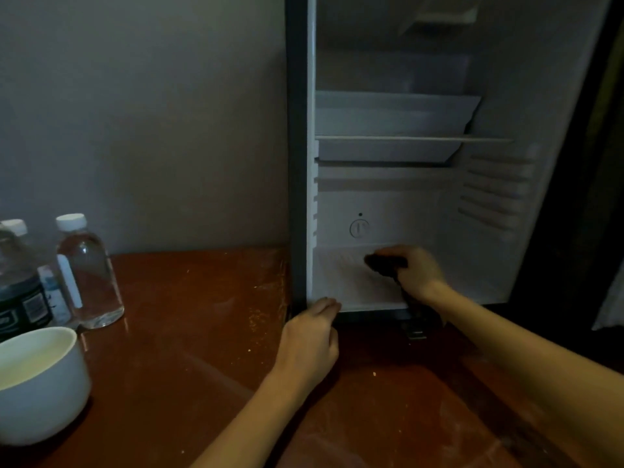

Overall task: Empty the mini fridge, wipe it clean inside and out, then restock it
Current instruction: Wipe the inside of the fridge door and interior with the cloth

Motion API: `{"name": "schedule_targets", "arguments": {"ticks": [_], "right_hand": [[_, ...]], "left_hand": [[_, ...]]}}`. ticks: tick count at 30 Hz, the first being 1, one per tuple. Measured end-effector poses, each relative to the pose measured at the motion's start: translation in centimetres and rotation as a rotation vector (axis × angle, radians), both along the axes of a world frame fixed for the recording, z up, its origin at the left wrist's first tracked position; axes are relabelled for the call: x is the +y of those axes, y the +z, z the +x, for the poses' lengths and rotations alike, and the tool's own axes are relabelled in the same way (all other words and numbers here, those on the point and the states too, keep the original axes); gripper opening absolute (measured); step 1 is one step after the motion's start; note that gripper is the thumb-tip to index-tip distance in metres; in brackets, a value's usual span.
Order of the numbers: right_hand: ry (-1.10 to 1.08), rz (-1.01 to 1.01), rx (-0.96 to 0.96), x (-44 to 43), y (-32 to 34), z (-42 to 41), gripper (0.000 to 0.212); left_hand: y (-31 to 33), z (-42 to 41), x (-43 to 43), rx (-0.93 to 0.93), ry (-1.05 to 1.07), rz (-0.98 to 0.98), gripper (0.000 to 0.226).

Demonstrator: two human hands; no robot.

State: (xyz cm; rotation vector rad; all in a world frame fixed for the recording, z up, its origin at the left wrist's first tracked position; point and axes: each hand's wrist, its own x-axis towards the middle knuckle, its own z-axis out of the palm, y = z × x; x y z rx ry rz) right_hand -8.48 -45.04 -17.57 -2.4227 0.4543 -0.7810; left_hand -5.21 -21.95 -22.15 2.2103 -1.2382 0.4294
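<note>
The mini fridge [398, 204] stands open on the reddish-brown table, and no food or bottles show in its white interior. My right hand [417, 271] is inside on the fridge floor, gripping a dark cloth [385, 263] pressed against the white bottom. My left hand [310, 339] rests at the fridge's lower left front corner, fingers curled against the edge. Two clear water bottles [87, 271] with white caps stand at the far left of the table.
A white bowl [40, 383] sits at the left near edge of the table [189, 325]. A dark-labelled bottle [17, 292] stands behind it. A white shelf [405, 140] spans the fridge's middle. The grey wall is behind; the dark fridge door stands at right.
</note>
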Motion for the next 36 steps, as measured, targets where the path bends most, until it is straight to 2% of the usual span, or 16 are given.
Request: {"name": "schedule_targets", "arguments": {"ticks": [1, 3, 5, 8, 11, 15, 20, 25, 29, 31, 34, 36], "right_hand": [[0.003, -0.02, 0.014, 0.6, -0.6, 0.4, 0.028], [0.173, -0.085, 0.159, 2.6, -1.5, 1.0, 0.03], [0.313, -0.192, 0.272, 4.6, -1.7, 1.2, 0.043], [0.397, -0.249, 0.297, 4.8, -1.6, 1.2, 0.049], [0.365, -0.251, 0.294, 2.9, -1.1, 3.1, 0.051], [0.273, -0.236, 0.24, 1.2, -0.3, 9.6, 0.038], [0.209, -0.184, 0.202, 0.0, -0.4, 13.9, 0.043], [0.339, -0.122, 0.184, 1.1, -1.1, 10.1, 0.036], [0.457, -0.151, 0.231, 2.9, -1.1, 3.9, 0.054], [0.465, -0.189, 0.263, 3.7, -1.2, 1.2, 0.056], [0.447, -0.26, 0.256, 3.9, -1.6, -0.8, 0.054], [0.428, -0.301, 0.25, 3.4, -1.9, -1.1, 0.051]], "left_hand": [[0.0, 0.0, 0.0, 0.002, -0.01, -0.004, 0.051], [-0.4, 0.3, -0.1, -0.005, -0.026, -0.018, 0.052], [-0.8, 0.6, -0.3, -0.012, -0.05, -0.042, 0.052], [-1.5, 1.0, -0.9, -0.013, -0.053, -0.058, 0.05], [-2.0, 1.3, -1.2, -0.017, -0.041, -0.048, 0.051], [-2.4, 1.5, -1.6, -0.043, -0.052, -0.021, 0.058], [-2.6, 1.9, -1.8, -0.116, -0.03, 0.024, 0.06], [-2.4, 1.8, -1.6, -0.111, 0.022, 0.047, 0.058], [-1.9, 1.2, -1.2, -0.041, 0.001, 0.004, 0.051], [-1.5, 0.9, -0.9, -0.013, -0.009, -0.059, 0.049], [-0.8, 0.2, -0.9, -0.003, -0.031, -0.089, 0.056], [-1.1, 0.3, -1.0, 0.013, -0.048, -0.04, 0.066]]}}
